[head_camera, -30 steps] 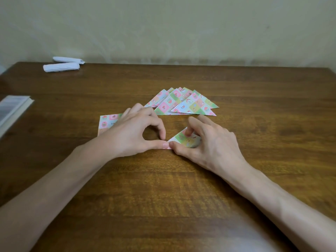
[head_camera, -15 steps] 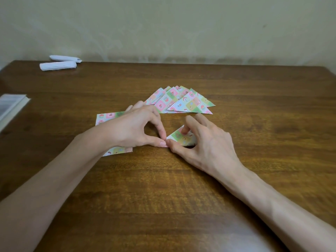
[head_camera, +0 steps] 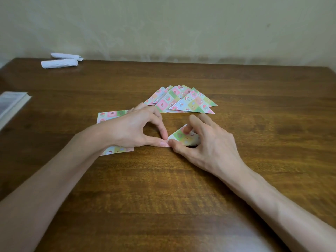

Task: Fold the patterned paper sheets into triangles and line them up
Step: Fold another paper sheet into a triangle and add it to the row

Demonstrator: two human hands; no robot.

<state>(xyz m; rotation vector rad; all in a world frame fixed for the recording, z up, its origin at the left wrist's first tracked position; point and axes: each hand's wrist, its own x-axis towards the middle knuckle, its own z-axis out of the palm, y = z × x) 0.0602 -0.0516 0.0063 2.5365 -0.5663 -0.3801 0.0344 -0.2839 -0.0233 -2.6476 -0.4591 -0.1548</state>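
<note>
On the wooden table [head_camera: 163,188], a stack of flat patterned sheets [head_camera: 109,115] lies under the left hand [head_camera: 134,130]. That hand's thumb and forefinger curl into a ring, their tips pinching the left corner of the folded triangle [head_camera: 181,136]. The triangle lies on the table between both hands, green and pink squares facing up. The right hand [head_camera: 205,142] pinches the same corner with its thumb, its curled forefinger pressing the triangle's top. Just beyond, finished triangles [head_camera: 183,102] overlap in a fanned row.
</note>
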